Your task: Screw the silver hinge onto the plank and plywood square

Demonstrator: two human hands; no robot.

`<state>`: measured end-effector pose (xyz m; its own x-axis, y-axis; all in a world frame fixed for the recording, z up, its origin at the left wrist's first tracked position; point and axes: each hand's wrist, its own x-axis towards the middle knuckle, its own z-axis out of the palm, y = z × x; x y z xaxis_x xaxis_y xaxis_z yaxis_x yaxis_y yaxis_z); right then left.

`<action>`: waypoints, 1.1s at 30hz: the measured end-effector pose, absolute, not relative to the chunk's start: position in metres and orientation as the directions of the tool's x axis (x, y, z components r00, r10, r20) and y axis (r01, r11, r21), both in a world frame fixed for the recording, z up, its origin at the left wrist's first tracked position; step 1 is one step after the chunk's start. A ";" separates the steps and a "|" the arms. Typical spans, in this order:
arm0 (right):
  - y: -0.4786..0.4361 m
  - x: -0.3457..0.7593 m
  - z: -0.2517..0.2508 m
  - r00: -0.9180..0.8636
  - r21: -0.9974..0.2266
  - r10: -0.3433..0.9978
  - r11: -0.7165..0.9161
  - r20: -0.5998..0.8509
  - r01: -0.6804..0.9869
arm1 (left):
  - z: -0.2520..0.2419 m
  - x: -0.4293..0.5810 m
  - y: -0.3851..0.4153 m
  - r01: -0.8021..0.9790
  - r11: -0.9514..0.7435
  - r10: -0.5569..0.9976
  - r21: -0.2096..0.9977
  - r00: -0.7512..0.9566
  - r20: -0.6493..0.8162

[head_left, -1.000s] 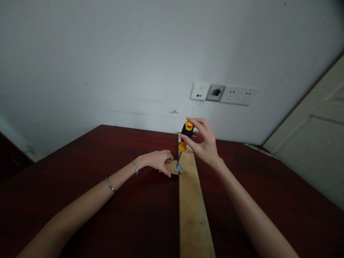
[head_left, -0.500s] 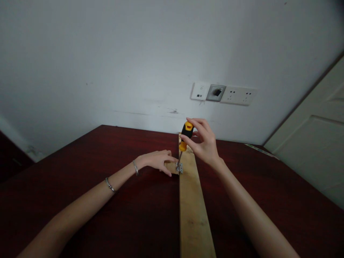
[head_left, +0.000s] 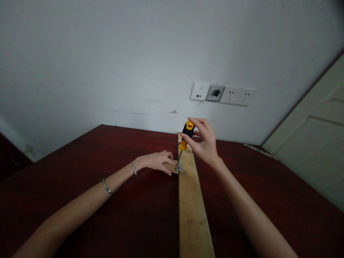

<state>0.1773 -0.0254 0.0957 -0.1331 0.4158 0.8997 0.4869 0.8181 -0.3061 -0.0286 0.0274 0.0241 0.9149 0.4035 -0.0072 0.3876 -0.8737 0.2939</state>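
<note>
Screwdriving looks to be the step in hand: at frame centre the right hand (head_left: 205,143) pinches the screwdriver (head_left: 185,138), tip on the hinge (head_left: 178,167) joining the plank (head_left: 190,200) and small block (head_left: 172,167), which the left hand (head_left: 157,161) presses flat; next calls for steady downward turning; table (head_left: 80,165) lies open leftward, wall (head_left: 134,53) close behind

A plain room in a home or small office: a bare white wall (head_left: 120,64) carries a row of sockets (head_left: 223,94) just above the right hand (head_left: 202,141), a pale panelled door (head_left: 311,136) stands off to its right, and a dark red wooden surface (head_left: 88,168) spreads beneath it.
</note>
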 end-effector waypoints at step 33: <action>-0.032 0.179 0.101 -0.117 -0.293 0.397 0.817 0.910 0.497 | -0.008 -0.036 0.012 0.448 -0.815 0.525 0.367 0.839 0.144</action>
